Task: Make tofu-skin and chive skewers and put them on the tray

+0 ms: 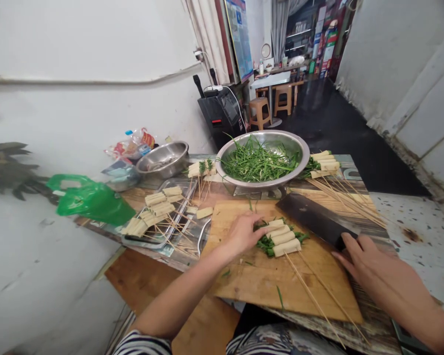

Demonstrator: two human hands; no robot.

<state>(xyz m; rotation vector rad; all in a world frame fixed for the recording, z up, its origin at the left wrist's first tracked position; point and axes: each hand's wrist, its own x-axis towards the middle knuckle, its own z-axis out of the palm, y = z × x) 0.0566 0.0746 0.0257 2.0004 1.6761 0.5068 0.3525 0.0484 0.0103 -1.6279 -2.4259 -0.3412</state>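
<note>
On the wooden cutting board (237, 281) lie several pale tofu-skin rolls (284, 237) stuffed with green chives, threaded on two thin wooden skewers (311, 291) that point toward me. My left hand (244, 232) grips the left end of these rolls, thumb and fingers on either side of the chives. My right hand (370, 261) is closed on the handle of a dark cleaver (313, 217). The cleaver's broad blade lies along the board's right back edge, apart from the rolls. A few loose chive bits are scattered on the board.
Behind the board stands a steel bowl (305, 157) of chives. Finished skewers (348, 197) lie at right, others on a tray (170, 241) at left. A green plastic bag (92, 199), a smaller steel bowl (179, 158) and a black speaker (222, 116) are farther off.
</note>
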